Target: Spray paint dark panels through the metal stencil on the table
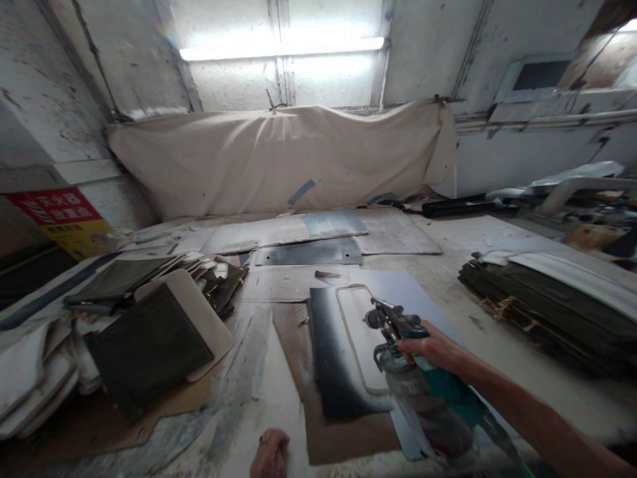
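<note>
My right hand [434, 350] grips a spray gun [398, 332] with a teal handle and a clear cup hanging under it. Its nozzle points left and down at a pale rounded panel [359, 335] lying flat on the bench. That panel rests on a sheet darkened with black overspray [332, 358], over brown cardboard [343, 438]. My left hand [269, 454], a ring on one finger, rests closed on the bench edge at the bottom, holding nothing.
A stack of dark and pale panels [149, 332] lies at the left. Another dark pile [547, 305] sits at the right. A dark metal plate [308, 252] and flat boards lie further back. A beige cloth [279, 159] drapes the back wall.
</note>
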Motion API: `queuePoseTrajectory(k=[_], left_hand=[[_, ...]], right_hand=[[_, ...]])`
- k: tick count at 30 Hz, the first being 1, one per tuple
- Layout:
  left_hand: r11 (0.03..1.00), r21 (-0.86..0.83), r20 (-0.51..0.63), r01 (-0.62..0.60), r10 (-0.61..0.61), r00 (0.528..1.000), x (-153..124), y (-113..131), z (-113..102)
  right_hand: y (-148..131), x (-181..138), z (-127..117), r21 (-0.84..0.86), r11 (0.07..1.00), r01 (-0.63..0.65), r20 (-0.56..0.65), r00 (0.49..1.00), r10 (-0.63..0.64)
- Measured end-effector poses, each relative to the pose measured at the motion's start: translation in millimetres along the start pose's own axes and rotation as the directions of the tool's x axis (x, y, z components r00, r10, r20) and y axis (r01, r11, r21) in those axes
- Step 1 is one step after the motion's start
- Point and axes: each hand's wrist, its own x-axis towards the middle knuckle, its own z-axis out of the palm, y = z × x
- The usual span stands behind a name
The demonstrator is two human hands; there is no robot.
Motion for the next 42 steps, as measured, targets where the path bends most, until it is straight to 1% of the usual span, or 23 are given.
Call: queuePoseTrajectory(k=[2,5,9,17,22,26,33,42], left_hand=[[0.999,0.031,0.054,-0.01,0.008,0.999,0,1,-4],[0.998,0.067,0.104,0.013,-0.02,0.994,-1,6,-9],[0.996,0.071,0.102,0.057,-0.064,0.993,-3,15,-13],[0.995,0.068,0.06,0.069,-0.073,0.996,-6,20,-10],[0.992,0.09,0.085,0.09,-0.097,0.992,-9,24,-12],[0.991,0.089,0.077,0.098,-0.105,0.991,-11,29,-14],[0.987,0.085,0.088,0.135,-0.142,0.986,-16,34,-16],[0.989,0.085,0.104,0.121,-0.13,0.986,-21,37,-18]], right_hand=[[2,-7,1,0.011,1.0,-0.013,0.001,1.0,0.013],[2,-18,1,0.007,1.0,-0.027,0.007,1.0,0.027],[3,-33,2,0.001,1.0,-0.01,0.012,1.0,0.01],[21,-54,4,0.001,1.0,0.02,0.033,0.999,-0.02],[28,-73,6,-0.016,1.0,-0.02,0.038,0.999,0.021],[30,-90,8,0.011,1.0,0.017,0.047,0.999,-0.017],[37,-111,13,0.024,0.999,0.029,0.083,0.996,-0.031],[53,-142,20,0.038,0.999,0.03,0.121,0.992,-0.034]])
